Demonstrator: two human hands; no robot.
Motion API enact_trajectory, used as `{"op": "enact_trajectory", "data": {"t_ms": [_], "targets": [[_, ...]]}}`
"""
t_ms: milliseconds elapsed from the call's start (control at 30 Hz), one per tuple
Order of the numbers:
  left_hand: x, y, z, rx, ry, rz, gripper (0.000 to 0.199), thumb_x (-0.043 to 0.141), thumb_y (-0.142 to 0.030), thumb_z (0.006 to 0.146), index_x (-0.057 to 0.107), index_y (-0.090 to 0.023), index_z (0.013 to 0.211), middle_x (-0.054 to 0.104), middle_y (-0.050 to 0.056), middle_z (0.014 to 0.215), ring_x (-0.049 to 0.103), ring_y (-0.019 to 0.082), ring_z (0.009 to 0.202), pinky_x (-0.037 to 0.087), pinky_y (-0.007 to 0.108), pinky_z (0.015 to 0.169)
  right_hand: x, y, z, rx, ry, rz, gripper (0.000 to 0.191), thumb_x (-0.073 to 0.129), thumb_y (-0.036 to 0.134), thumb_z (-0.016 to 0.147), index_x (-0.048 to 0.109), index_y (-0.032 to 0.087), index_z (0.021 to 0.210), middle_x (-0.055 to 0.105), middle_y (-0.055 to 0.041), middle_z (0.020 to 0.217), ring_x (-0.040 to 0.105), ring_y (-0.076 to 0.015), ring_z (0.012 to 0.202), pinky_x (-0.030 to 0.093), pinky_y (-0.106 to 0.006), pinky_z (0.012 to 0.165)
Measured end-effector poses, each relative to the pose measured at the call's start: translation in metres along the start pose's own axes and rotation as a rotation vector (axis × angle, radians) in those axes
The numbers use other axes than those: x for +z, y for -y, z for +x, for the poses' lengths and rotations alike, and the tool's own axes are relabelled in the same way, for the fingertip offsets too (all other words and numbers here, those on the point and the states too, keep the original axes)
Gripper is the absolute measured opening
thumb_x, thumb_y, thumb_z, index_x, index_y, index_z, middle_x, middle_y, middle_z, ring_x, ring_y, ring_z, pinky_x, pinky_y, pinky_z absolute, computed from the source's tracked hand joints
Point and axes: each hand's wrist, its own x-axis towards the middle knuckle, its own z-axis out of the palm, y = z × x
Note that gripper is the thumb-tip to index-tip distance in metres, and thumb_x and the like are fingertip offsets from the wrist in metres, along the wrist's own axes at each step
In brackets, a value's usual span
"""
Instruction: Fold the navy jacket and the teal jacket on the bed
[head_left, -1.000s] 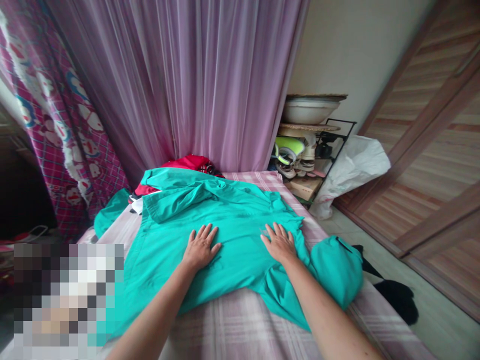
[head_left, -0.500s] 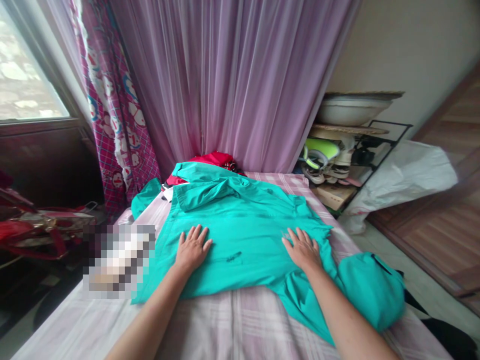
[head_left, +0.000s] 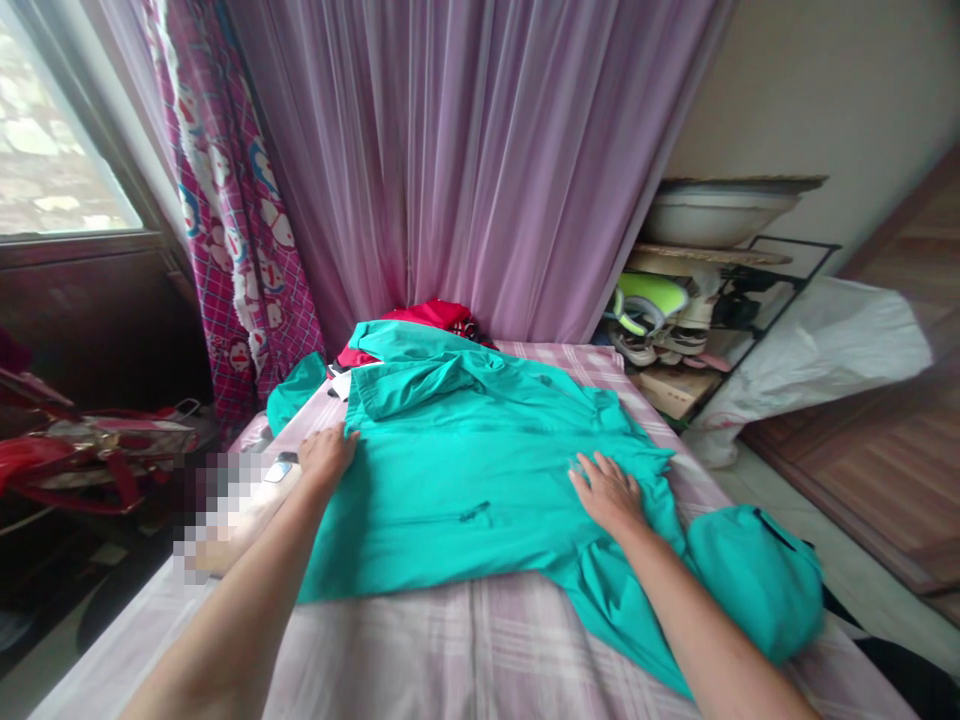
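A teal jacket [head_left: 465,470] lies spread across the bed, with a small dark mark on it. My left hand [head_left: 328,455] is at the jacket's left edge, fingers curled down over the hem; the fabric beside it is shaded and slightly raised. The fingertips are partly hidden. My right hand [head_left: 609,492] rests palm down on the right part of the jacket, fingers spread. A rounded teal bulge of cloth [head_left: 754,580] lies to the right of my right forearm, at the bed's edge.
Red clothing [head_left: 431,316] is heaped behind the jacket, against a purple curtain [head_left: 480,170]. A partly blurred object [head_left: 247,520] sits on the plaid bed sheet [head_left: 405,660] to the left. Right of the bed stand a shoe rack [head_left: 780,310] and a white plastic bag [head_left: 832,350].
My left hand has moved left from flat on the jacket to its left edge, and that edge has shifted slightly right. My right hand stays in place on the cloth.
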Motion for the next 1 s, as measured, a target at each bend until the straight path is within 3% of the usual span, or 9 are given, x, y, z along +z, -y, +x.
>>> {"op": "enact_trajectory", "data": {"t_ms": [133,300,567,667,733,800,900,1000], "targets": [[-0.006,-0.007,0.013,-0.019,0.017,-0.035,0.051,0.043,-0.049,0.093,0.058,-0.021,0.134,0.070,0.017,0.125,0.063,0.035,0.118,0.046,0.044,0.093,-0.004,0.005,0.000,-0.026,-0.006,-0.011,0.053,0.033,0.042,0.101,0.048,0.026,0.149,0.042,-0.0105,0.158,0.038,-0.0266,0.145,0.032,-0.049,0.114],[-0.001,0.005,0.006,-0.039,-0.055,-0.032,0.048,0.044,-0.040,0.094,0.054,-0.023,0.137,0.070,0.016,0.125,0.063,0.035,0.117,0.045,0.044,0.092,-0.007,0.007,0.002,-0.043,0.001,-0.016,0.054,0.033,0.041,0.101,0.046,0.024,0.151,0.040,-0.0115,0.159,0.035,-0.0271,0.146,0.031,-0.050,0.115],[0.006,0.017,0.009,-0.001,-0.054,-0.037,0.050,0.041,-0.042,0.095,0.056,-0.021,0.138,0.066,0.019,0.130,0.060,0.038,0.119,0.045,0.049,0.094,0.010,0.006,0.000,-0.028,-0.029,-0.041,0.054,0.033,0.042,0.102,0.046,0.023,0.150,0.041,-0.0111,0.158,0.035,-0.0266,0.146,0.028,-0.051,0.116],[-0.003,0.013,0.020,-0.004,-0.191,-0.114,0.059,0.039,-0.050,0.094,0.050,-0.019,0.143,0.064,0.020,0.132,0.058,0.038,0.119,0.045,0.050,0.094,0.016,0.005,0.000,-0.026,-0.066,-0.040,0.054,0.033,0.042,0.101,0.048,0.024,0.149,0.043,-0.0112,0.157,0.037,-0.0266,0.145,0.028,-0.052,0.115],[-0.010,0.004,0.027,0.062,-0.304,-0.129,0.063,0.043,-0.052,0.093,0.046,-0.019,0.147,0.061,0.019,0.136,0.056,0.038,0.122,0.044,0.050,0.098,0.019,0.004,0.001,-0.034,-0.084,-0.041,0.054,0.033,0.042,0.101,0.049,0.024,0.148,0.044,-0.0113,0.156,0.038,-0.0268,0.144,0.029,-0.052,0.114],[-0.016,-0.008,0.033,0.212,-0.342,-0.084,0.064,0.050,-0.052,0.090,0.046,-0.022,0.146,0.056,0.017,0.142,0.051,0.037,0.128,0.040,0.050,0.104,0.021,0.003,0.002,-0.038,-0.085,-0.041,0.054,0.034,0.042,0.100,0.050,0.024,0.148,0.045,-0.0115,0.156,0.038,-0.0271,0.144,0.029,-0.052,0.114],[-0.025,-0.030,0.040,0.432,-0.279,0.022,0.055,0.061,-0.043,0.085,0.055,-0.026,0.137,0.055,0.013,0.144,0.046,0.036,0.133,0.034,0.050,0.109,0.021,0.004,0.001,-0.033,-0.098,-0.031,0.054,0.035,0.041,0.100,0.051,0.023,0.147,0.046,-0.0120,0.155,0.039,-0.0275,0.143,0.029,-0.052,0.114],[-0.041,-0.047,0.052,0.495,-0.161,0.114,0.031,0.061,-0.029,0.086,0.068,-0.024,0.115,0.066,0.012,0.123,0.055,0.032,0.122,0.038,0.047,0.104,0.021,0.004,-0.001,-0.039,-0.126,-0.018,0.053,0.034,0.040,0.100,0.052,0.022,0.146,0.047,-0.0124,0.155,0.039,-0.0280,0.143,0.030,-0.053,0.114]]}}
